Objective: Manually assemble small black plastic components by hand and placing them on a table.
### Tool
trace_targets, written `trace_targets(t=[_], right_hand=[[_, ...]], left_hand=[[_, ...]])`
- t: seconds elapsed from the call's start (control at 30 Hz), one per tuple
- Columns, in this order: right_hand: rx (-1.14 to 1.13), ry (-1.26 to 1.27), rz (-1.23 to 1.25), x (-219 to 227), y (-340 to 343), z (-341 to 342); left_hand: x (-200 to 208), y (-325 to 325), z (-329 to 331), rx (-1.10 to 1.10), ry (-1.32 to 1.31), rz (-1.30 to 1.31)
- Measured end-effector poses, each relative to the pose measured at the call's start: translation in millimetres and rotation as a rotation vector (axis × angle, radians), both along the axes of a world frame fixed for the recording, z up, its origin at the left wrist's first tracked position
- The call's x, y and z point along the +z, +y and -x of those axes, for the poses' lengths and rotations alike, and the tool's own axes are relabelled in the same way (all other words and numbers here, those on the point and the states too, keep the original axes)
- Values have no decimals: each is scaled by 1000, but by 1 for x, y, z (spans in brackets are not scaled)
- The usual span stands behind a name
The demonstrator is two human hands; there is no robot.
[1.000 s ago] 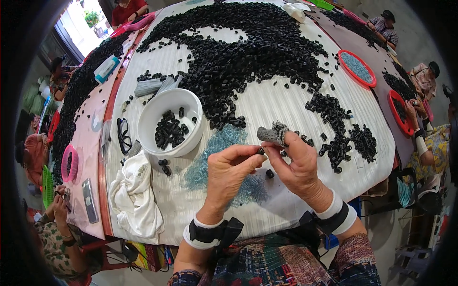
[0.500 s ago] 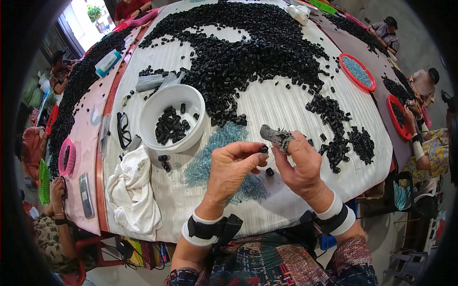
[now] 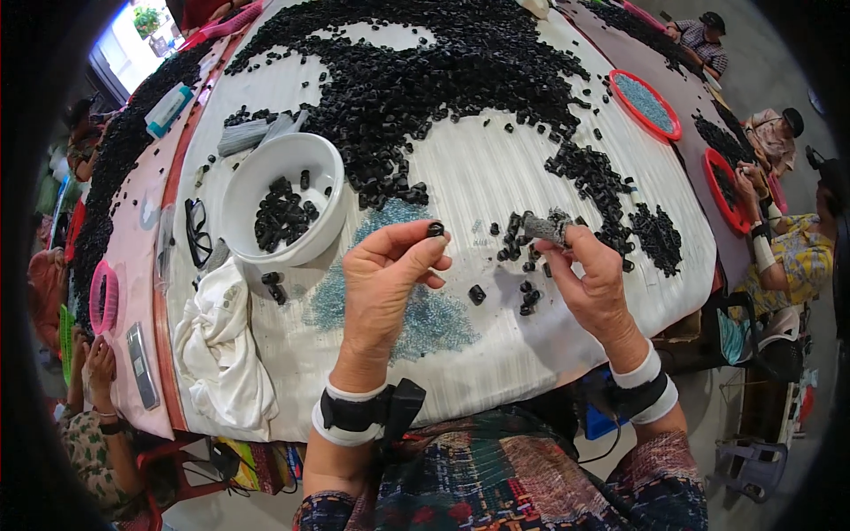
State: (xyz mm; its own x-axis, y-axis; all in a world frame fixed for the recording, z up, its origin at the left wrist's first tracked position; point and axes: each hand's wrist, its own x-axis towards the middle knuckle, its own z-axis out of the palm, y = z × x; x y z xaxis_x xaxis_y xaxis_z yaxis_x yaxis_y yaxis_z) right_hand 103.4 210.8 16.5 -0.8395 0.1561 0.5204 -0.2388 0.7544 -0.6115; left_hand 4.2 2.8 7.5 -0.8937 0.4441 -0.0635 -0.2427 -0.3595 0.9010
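Note:
My left hand (image 3: 390,270) is closed in a pinch, with a small black cylindrical cap (image 3: 435,229) between thumb and forefinger. A frayed grey cloth finger cover (image 3: 544,227) sits over the forefinger of my right hand (image 3: 589,279). That forefinger points left, its thumb a little below it, and I see nothing held between them. Loose black caps (image 3: 529,298) lie on the table under and beside the right hand. Beneath my left hand spreads a heap of tiny clear bluish pieces (image 3: 434,327), partly hidden by the hand.
A white bowl (image 3: 332,208) with some black caps stands at the left, near eyeglasses (image 3: 198,232), a bundle of grey strips (image 3: 243,135) and a white cloth (image 3: 226,354). A large mound of black caps (image 3: 443,80) covers the far table. Other people sit at side tables with red trays (image 3: 675,131).
My hands have moved apart, the left one slightly left and up, the right one right and up. The cap stays in my left fingers. The view has shifted, so the table sits further left.

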Motion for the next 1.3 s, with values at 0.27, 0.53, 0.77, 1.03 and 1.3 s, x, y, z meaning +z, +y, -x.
trace_targets(t=[0.27, 0.53, 0.77, 1.03, 1.3], right_hand=[[-11, -174, -118, -7, 5, -23], [-88, -228, -303, -16, -14, -19], [-165, -224, -340, -25, -21, -13], [-122, -119, -407, -29, -29, -9], [8, 81, -49, 8, -36, 6]], left_hand=[[-2, 0, -2, -10, -15, 32], [3, 2, -3, -26, -35, 49], [2, 3, -5, -44, -49, 45], [4, 4, -6, -67, -22, 51], [0, 0, -7, -129, 9, 84]])
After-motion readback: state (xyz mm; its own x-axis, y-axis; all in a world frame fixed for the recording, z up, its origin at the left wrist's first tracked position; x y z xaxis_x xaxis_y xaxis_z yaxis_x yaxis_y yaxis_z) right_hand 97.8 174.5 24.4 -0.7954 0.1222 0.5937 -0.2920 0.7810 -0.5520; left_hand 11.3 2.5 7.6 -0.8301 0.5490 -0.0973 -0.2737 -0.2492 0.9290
